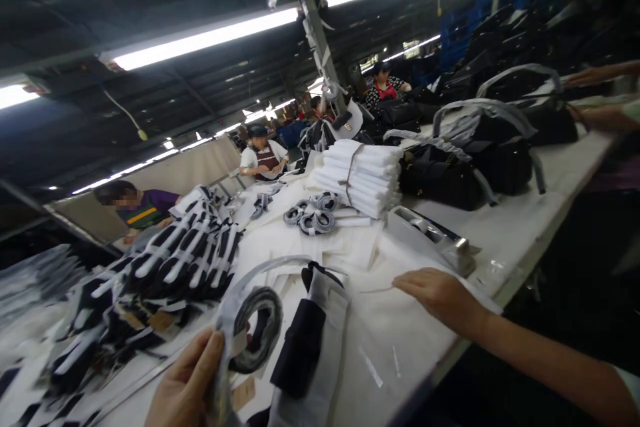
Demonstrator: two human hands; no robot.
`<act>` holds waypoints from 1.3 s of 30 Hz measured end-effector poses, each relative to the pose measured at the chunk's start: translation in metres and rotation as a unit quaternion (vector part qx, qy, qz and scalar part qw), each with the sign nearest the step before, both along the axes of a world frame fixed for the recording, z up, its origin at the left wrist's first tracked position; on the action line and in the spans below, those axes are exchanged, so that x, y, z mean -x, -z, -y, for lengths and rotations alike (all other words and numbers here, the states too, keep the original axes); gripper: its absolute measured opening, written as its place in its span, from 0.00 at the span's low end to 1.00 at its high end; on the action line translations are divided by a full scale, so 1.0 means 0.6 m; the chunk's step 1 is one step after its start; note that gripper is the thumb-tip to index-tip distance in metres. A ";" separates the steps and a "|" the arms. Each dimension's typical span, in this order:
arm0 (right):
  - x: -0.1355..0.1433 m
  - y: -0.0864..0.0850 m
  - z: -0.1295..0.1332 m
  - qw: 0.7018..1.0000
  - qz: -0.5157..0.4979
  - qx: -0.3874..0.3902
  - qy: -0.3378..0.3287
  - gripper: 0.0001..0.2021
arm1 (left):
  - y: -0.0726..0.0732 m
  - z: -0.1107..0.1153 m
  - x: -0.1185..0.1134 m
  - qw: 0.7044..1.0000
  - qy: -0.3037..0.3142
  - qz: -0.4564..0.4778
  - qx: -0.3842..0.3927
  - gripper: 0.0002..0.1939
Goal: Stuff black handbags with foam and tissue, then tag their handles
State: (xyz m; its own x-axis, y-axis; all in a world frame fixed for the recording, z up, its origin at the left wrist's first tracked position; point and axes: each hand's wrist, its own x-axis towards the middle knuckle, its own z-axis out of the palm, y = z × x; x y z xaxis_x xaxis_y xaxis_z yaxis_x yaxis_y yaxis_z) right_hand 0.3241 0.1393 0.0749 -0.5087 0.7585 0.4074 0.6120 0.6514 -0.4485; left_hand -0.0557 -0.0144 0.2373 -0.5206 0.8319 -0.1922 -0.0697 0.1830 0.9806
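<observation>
At the lower left, my left hand (193,377) pinches a plastic-wrapped strap (225,320) that arches up and to the right. A coiled strap (257,330) hangs beside its fingers. Just right of the coil lies a black piece in clear wrapping (303,347). My right hand (440,297) is over the right part of the table, fingers pressed together around the end of a thin, pale strip (375,290).
White rolls (355,173) are tied in a bundle behind small coils (316,213). A tape dispenser (433,240) stands near the right edge. Black bags (440,173) line the back right; wrapped straps (185,250) pile up left. Several people work around the table.
</observation>
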 end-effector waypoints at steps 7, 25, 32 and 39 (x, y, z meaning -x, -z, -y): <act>0.076 0.062 0.033 0.989 0.085 0.122 -0.023 0.11 | -0.016 0.004 -0.021 0.998 -0.010 0.039 -0.048 0.29; 0.151 -0.081 0.065 0.872 -0.202 0.421 -0.150 0.18 | -0.018 0.004 -0.015 0.992 0.066 0.015 -0.105 0.19; 0.235 -0.162 0.097 0.826 -0.239 0.480 -0.172 0.17 | -0.020 0.010 -0.029 0.989 0.080 -0.025 -0.120 0.19; 0.292 -0.208 0.092 0.841 -0.240 0.439 -0.204 0.18 | -0.026 0.020 -0.041 0.983 0.083 -0.090 -0.140 0.19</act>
